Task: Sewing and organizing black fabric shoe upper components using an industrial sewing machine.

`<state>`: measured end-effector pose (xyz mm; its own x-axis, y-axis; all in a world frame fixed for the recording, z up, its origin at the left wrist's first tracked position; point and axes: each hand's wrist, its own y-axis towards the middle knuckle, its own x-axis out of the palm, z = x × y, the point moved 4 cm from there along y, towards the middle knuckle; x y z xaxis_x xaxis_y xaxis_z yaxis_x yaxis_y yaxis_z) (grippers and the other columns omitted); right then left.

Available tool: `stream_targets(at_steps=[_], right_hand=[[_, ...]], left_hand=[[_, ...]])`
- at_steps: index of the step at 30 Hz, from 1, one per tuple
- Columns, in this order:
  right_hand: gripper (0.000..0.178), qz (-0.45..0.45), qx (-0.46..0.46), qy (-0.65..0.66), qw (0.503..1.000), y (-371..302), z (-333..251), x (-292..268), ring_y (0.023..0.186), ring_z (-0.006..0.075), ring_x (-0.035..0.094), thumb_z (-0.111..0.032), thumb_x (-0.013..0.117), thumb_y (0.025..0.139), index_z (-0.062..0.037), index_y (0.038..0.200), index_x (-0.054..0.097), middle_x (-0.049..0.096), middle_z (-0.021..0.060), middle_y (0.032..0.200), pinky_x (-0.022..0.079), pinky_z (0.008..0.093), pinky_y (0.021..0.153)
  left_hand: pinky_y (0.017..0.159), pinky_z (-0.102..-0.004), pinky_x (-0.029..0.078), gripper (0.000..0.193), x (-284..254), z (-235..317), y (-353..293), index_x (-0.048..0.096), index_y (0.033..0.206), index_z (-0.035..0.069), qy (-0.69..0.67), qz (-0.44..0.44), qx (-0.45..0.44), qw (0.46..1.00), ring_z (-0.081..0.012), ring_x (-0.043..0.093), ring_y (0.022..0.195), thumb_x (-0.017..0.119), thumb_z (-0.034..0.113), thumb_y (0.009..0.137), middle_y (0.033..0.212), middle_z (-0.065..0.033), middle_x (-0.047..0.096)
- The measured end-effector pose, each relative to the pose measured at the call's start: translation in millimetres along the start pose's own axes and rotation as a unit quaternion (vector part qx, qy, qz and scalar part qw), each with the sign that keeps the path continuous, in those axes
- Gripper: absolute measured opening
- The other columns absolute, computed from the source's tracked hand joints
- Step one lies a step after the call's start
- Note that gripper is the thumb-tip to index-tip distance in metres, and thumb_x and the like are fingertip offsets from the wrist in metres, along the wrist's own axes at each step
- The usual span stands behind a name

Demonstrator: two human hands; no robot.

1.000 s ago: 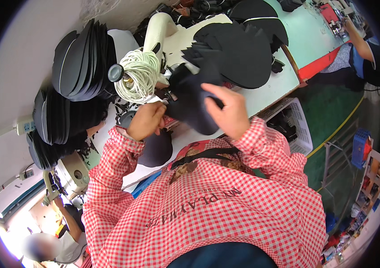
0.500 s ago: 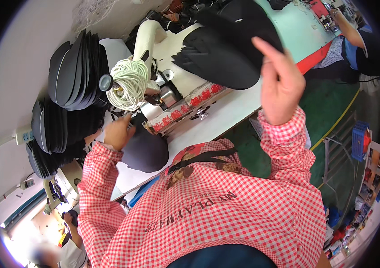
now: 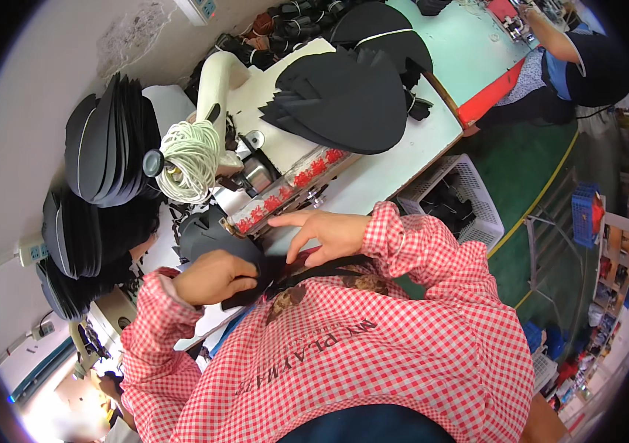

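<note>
My left hand is closed on the edge of a dark rounded sheet piece, which lies on the table in front of the machine and hangs toward my lap. My right hand is held out flat with its fingers apart, just in front of the machine bed's red-patterned edge, and grips nothing. The cream machine has a bundle of pale cord hung on its head. Beyond it, a fanned stack of black rounded pieces rests on the tabletop.
Thick stacks of black pieces stand at the left by the wall. A tied black bundle lies farther back. Below the table's right side is a white crate with dark items. A co-worker sits at the far right.
My right hand has come down and left from above the black stack to the machine's front. My left hand has moved nearer my body, pulling at the sheet piece. The view has shifted.
</note>
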<state>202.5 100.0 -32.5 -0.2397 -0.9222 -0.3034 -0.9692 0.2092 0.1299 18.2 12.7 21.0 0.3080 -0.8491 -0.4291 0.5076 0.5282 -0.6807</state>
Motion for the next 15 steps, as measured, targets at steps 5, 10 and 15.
stream_targets(at_steps=[5, 10, 15], right_hand=[[0.023, 0.156, 0.147, 0.052, 0.975, 22.7, -4.6, -1.8, 0.087, 0.0298, 0.064, -0.01, 0.062, 0.072, -0.0043, 0.094, 0.065, 0.067, 0.0137, 0.089, 0.049, 0.0357, 0.08], [0.032, 0.105, 0.174, 0.162, 0.965, 56.6, -3.9, 54.5, 0.076, 0.015, 0.064, -0.002, 0.06, 0.08, 0.0019, 0.112, 0.06, 0.067, 0.0116, 0.092, 0.052, 0.0284, 0.07], [0.039, 0.083, 0.217, 0.298, 0.926, 69.9, -3.5, 62.9, 0.075, 0.0107, 0.06, 0.004, 0.056, 0.083, 0.0068, 0.121, 0.051, 0.063, 0.0097, 0.095, 0.051, 0.0242, 0.067]], left_hand=[[0.062, -0.0241, 0.043, 0.013, -19.4, -46.8, 13.5, 0.059, 0.08, 0.002, -0.569, 0.089, -0.052, 0.816, -0.0068, 0.051, 0.066, 0.056, 0.012, 0.088, 0.071, -0.0006, 0.056], [0.047, -0.0214, 0.039, 0.019, -21.9, -73.2, 14.5, 0.058, 0.079, 0.002, -0.609, 0.103, -0.095, 0.78, -0.0062, 0.049, 0.05, 0.052, 0.016, 0.091, 0.064, 0.0007, 0.054], [0.033, -0.0208, 0.025, 0.022, -28.9, -80.6, 13.8, 0.057, 0.081, 0.003, -0.616, 0.09, -0.127, 0.772, -0.0069, 0.037, 0.034, 0.05, 0.02, 0.093, 0.049, 0.0009, 0.044]])
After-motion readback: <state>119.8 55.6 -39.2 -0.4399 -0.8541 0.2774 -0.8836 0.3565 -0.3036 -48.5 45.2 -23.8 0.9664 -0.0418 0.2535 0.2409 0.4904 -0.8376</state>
